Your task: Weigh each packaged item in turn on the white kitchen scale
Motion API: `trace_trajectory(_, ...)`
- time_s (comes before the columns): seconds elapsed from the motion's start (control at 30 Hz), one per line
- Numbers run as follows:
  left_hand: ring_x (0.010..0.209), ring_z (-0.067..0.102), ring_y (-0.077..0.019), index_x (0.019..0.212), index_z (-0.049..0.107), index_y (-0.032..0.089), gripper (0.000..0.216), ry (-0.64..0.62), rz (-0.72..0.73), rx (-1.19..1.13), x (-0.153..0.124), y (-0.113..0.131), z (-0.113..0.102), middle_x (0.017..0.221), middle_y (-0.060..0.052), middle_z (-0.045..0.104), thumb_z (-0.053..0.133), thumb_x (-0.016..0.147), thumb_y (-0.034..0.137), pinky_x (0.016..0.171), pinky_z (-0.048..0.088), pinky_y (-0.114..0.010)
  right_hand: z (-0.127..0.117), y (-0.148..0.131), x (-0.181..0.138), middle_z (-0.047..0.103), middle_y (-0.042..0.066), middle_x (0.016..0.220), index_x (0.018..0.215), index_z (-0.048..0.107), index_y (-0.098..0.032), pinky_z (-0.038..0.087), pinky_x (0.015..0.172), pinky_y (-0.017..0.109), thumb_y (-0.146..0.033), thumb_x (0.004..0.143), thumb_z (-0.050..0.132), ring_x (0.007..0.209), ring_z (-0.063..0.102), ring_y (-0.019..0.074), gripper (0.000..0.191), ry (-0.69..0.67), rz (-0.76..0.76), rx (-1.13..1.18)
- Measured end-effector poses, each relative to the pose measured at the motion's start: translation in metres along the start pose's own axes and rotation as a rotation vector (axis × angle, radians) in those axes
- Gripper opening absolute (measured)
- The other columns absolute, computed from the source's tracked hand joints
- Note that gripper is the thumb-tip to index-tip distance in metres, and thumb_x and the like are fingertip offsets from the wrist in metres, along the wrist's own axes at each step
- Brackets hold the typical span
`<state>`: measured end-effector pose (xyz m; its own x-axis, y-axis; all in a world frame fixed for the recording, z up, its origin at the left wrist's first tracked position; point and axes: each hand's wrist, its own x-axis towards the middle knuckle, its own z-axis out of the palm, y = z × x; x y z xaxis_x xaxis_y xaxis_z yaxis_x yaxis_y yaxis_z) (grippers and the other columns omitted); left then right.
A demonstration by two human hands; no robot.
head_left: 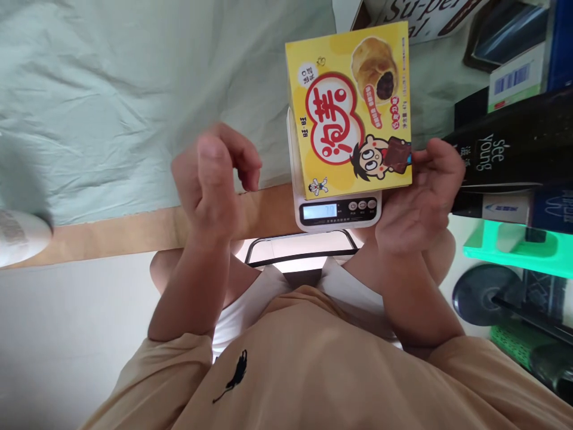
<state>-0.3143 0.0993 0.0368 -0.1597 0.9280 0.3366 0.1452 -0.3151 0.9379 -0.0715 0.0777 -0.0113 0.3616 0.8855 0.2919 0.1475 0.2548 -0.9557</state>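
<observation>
A yellow box of cream puffs [331, 173], with a cartoon character and a puff printed on it, rests on a white digital kitchen scale [302, 224]. The scale's lit display shows small digits that are hard to read. To the left of the scale my left hand [210, 179] hovers with its fingers loosely curled in and nothing visible in them. My right hand [416, 200] is at the box's right side, palm partly up, fingers bent but apart. Its fingertips are at the box's edge; whether they touch it I cannot tell.
A pale green cloth [111, 107] covers the table above its wooden edge [111, 233]. At far left stands a white rounded object [22, 237]. Black packages [514, 143] and other boxes crowd the right side, above a bright green plastic item [514, 242]. My knees are below the table edge.
</observation>
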Motion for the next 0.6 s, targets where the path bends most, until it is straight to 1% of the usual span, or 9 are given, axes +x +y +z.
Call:
trace_trajectory(0.07,0.049,0.045,-0.0089,0.079,0.066,0.024,0.048,-0.007,0.039,0.027,0.003,0.003,0.001,0.06,0.003,0.055,0.056,0.11,0.059,0.049,0.031,-0.035,0.001,-0.002,0.0,0.055,0.013,0.12,0.128,0.055,-0.024,0.055,0.117,0.058,-0.071,0.087,0.039,0.131,0.063,0.0342,0.064,0.008,-0.002,-0.012)
trace_trajectory(0.17,0.055,0.053,-0.0077,0.097,0.072,0.027,0.032,-0.111,0.076,0.063,0.009,0.002,-0.001,0.08,0.004,0.069,0.064,0.107,0.056,0.053,0.04,-0.032,0.003,-0.005,-0.001,0.057,0.011,0.116,0.125,0.057,-0.026,0.058,0.113,0.055,-0.071,0.088,0.038,0.124,0.066,0.0313,0.062,0.024,0.008,-0.062)
trace_trajectory(0.23,0.067,0.061,-0.0113,0.092,0.074,0.029,0.025,-0.119,0.117,0.108,0.011,0.002,-0.001,0.087,0.002,0.07,0.068,0.106,0.048,0.061,0.047,-0.034,0.003,-0.006,-0.002,0.058,0.01,0.116,0.124,0.059,-0.029,0.06,0.109,0.053,-0.072,0.088,0.04,0.118,0.068,0.0295,0.06,0.03,0.01,-0.08)
trace_trajectory(0.3,0.078,0.065,-0.0166,0.079,0.072,0.029,0.026,-0.078,0.139,0.14,0.009,0.004,-0.001,0.084,-0.001,0.068,0.067,0.105,0.031,0.07,0.05,-0.038,0.003,-0.006,-0.004,0.059,0.01,0.116,0.124,0.059,-0.032,0.061,0.106,0.052,-0.074,0.088,0.04,0.114,0.068,0.0286,0.058,0.031,0.007,-0.098)
trace_trajectory(0.33,0.079,0.064,-0.0183,0.074,0.069,0.028,0.029,-0.071,0.122,0.142,0.007,0.006,0.0,0.081,-0.001,0.066,0.065,0.102,0.022,0.07,0.049,-0.039,0.002,-0.006,-0.004,0.059,0.01,0.116,0.125,0.058,-0.033,0.061,0.106,0.052,-0.075,0.089,0.039,0.114,0.068,0.0288,0.059,0.027,0.007,-0.118)
trace_trajectory(0.4,0.069,0.058,-0.0186,0.067,0.065,0.028,0.032,-0.097,0.056,0.099,0.003,0.009,0.001,0.07,-0.001,0.059,0.065,0.097,0.016,0.064,0.042,-0.04,0.002,-0.006,-0.004,0.058,0.01,0.118,0.127,0.056,-0.034,0.06,0.107,0.052,-0.078,0.09,0.034,0.118,0.067,0.0296,0.061,0.02,0.006,-0.171)
trace_trajectory(0.47,0.057,0.048,-0.0169,0.069,0.066,0.028,0.028,-0.111,-0.05,0.031,-0.001,0.01,0.002,0.062,0.0,0.053,0.067,0.097,0.023,0.057,0.034,-0.039,0.002,-0.006,-0.003,0.057,0.01,0.119,0.127,0.057,-0.033,0.059,0.109,0.052,-0.076,0.091,0.036,0.12,0.066,0.0295,0.06,0.025,-0.006,-0.162)
trace_trajectory(0.5,0.054,0.045,-0.0163,0.072,0.068,0.029,0.027,-0.11,-0.098,0.0,-0.002,0.009,0.002,0.061,0.0,0.052,0.067,0.099,0.031,0.056,0.032,-0.039,0.002,-0.006,-0.002,0.058,0.009,0.118,0.126,0.058,-0.033,0.059,0.109,0.052,-0.073,0.091,0.038,0.117,0.066,0.0286,0.057,0.037,-0.018,-0.128)
trace_trajectory(0.6,0.059,0.051,-0.0175,0.079,0.067,0.028,0.042,-0.101,-0.192,-0.023,-0.002,0.001,0.002,0.062,-0.001,0.052,0.063,0.101,0.063,0.061,0.039,-0.039,0.003,-0.007,0.0,0.059,0.008,0.111,0.121,0.062,-0.033,0.059,0.106,0.052,-0.067,0.088,0.044,0.105,0.065,0.0261,0.05,0.065,-0.045,-0.038)
